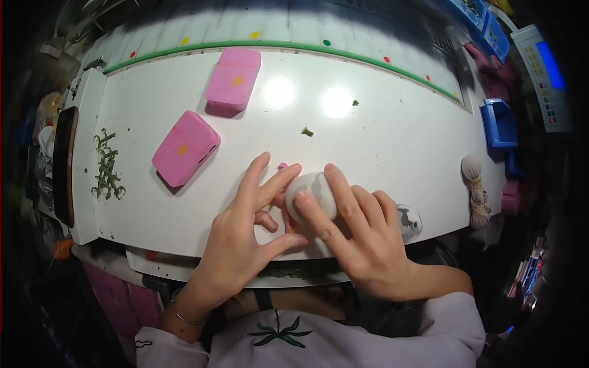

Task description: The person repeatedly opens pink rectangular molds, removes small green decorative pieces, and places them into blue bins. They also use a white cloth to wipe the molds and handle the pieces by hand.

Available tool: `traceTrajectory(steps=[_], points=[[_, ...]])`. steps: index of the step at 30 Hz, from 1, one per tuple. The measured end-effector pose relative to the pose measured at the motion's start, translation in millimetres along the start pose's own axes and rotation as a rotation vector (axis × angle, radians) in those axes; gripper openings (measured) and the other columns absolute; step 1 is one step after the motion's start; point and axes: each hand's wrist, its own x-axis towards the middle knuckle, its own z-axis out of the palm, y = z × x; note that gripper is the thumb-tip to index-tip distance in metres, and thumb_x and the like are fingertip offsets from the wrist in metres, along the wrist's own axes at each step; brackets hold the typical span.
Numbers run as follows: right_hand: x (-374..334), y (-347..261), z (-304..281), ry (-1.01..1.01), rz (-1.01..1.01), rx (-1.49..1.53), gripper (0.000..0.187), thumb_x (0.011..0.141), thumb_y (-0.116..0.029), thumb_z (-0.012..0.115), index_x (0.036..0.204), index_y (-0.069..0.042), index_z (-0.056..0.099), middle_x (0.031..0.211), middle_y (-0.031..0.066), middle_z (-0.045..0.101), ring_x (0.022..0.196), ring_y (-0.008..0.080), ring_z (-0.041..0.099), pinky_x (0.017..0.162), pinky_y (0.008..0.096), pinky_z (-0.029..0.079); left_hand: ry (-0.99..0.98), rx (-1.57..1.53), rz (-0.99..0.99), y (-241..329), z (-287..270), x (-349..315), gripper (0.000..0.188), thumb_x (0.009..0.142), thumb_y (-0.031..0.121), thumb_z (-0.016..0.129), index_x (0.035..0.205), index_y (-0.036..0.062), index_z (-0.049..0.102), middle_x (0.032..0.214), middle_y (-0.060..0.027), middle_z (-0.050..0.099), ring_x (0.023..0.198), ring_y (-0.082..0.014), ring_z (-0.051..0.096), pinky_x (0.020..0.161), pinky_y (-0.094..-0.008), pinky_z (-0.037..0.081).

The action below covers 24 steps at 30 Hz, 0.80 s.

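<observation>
Green bits [107,165]: loose heap on table [399,150], well L of L hand [238,242].
Pink blocks [186,149] [235,72]: I see 2, up-L of L hand, yellow spot on ea.
L hand: fingers spread, approx. half open; I can't tell if it grips anything.
Pink pc [286,222]: mostly hidden, betw. L thumb & R fingers.
White-grey pc [319,195]: rounded, just R of L index tip.
R hand [371,245]: fingers curled, holding white-grey pc, index on top.
Cord bundle [473,190]: tied, well R of R hand.

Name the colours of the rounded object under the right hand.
Rounded object: white with grey patches; head view.
</observation>
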Motion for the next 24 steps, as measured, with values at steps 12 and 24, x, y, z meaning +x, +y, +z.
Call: traceTrajectory(steps=[12, 24], points=[[-1, -11, -7, -0.041, 0.046, 0.167, 0.052, 0.074, -0.012, 0.06, 0.126, -0.015, 0.056, 0.126, 0.0207, 0.05, 0.084, 0.0225, 0.054, 0.076, 0.033, 0.042, -0.048, -0.01, 0.027, 0, -6, -3, 0.085, 0.066, -0.004, 0.075, 0.137, -0.0036, 0.028, 0.133, -0.0132, 0.05, 0.103, -0.0178, 0.059, 0.082, -0.0265, 0.051], [-3, -4, -21, -0.058, 0.009, 0.274, 0.055, 0.074, -0.009, 0.059, 0.128, -0.017, 0.054, 0.127, 0.0195, 0.051, 0.086, 0.0218, 0.053, 0.076, 0.0311, 0.041, -0.053, -0.051, 0.039, 3, -6, -2, 0.075, 0.065, -0.008, 0.073, 0.132, 0.0055, 0.043, 0.124, -0.0077, 0.051, 0.098, -0.0171, 0.058, 0.074, -0.0253, 0.054]])
